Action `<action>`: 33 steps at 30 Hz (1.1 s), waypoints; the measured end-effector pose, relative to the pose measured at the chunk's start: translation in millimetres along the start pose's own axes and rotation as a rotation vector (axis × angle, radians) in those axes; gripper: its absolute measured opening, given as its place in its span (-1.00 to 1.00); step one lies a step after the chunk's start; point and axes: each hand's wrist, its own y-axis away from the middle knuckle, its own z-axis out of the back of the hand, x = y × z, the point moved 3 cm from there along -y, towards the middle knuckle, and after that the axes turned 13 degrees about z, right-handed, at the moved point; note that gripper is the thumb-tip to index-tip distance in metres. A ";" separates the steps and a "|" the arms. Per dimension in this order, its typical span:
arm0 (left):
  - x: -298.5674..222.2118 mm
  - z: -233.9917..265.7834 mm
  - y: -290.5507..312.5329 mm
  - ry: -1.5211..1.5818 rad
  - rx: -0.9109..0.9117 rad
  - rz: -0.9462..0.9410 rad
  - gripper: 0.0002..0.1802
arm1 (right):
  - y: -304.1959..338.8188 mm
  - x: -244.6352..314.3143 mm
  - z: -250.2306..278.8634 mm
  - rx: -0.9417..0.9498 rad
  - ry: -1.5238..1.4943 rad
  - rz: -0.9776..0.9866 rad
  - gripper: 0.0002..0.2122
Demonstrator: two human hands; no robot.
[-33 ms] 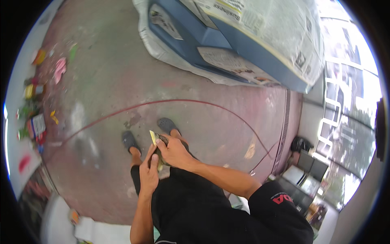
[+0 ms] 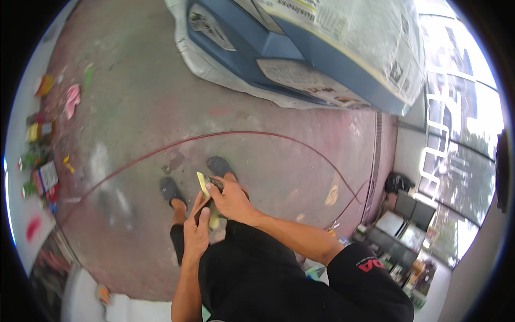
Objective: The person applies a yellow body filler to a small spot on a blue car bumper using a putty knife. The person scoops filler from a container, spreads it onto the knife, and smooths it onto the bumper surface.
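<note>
In front of my legs my two hands come together around a small dark flat piece with a pale yellow edge [image 2: 203, 182], its exact kind unclear. My right hand [image 2: 233, 203] is closed on its upper end, thumb pressed on top. My left hand [image 2: 196, 232] is closed just below, thumb up, on a dark part that the fingers largely hide; whether this is the same piece or a second one I cannot tell. A yellowish patch [image 2: 214, 221] shows below my right hand. Grey clogs [image 2: 170, 190] are on my feet.
A blue car bumper [image 2: 311, 53] stands ahead, partly masked with newspaper and plastic sheeting. A red hose [image 2: 236, 132] curves across the stained floor. At the left lie a pink cloth [image 2: 72, 102] and several cans [image 2: 40, 131]. A black bag [image 2: 397, 182] and boxes stand at the right.
The view has shifted slightly, so the bumper sits a little further left and higher. My hands keep nearly the same hold; more of the yellowish patch shows under them.
</note>
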 end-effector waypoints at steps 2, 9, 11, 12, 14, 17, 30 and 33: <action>27.3 11.7 -47.8 0.041 0.123 0.077 -0.51 | -25.2 -54.0 -14.9 -0.200 -0.208 0.050 -0.67; 104.2 7.2 -251.8 0.592 0.096 0.602 -0.43 | -90.3 -125.9 -62.6 -0.143 0.336 1.159 -0.50; 165.5 6.4 -332.5 0.848 0.697 0.647 -0.27 | -100.8 -152.4 -89.0 -0.024 0.302 1.294 -0.52; 173.8 -8.1 -354.5 0.766 0.689 0.713 -0.27 | -107.2 -170.7 -92.3 0.036 0.301 1.339 -0.52; 176.4 -38.7 -367.3 0.742 0.654 0.739 -0.28 | -145.3 -215.4 -66.4 -0.167 0.422 1.224 -0.59; 165.2 -81.5 -376.6 0.642 0.946 0.624 -0.29 | -188.6 -301.1 -7.9 -0.533 -0.272 0.263 -0.59; 186.0 -148.3 -470.2 -0.030 0.229 -0.007 -0.52 | -268.7 -434.6 -11.3 -0.713 -0.266 0.362 -0.59; 180.1 -109.8 -481.1 0.048 0.159 0.083 -0.47 | -260.8 -439.1 -19.1 -0.497 -0.137 0.308 -0.64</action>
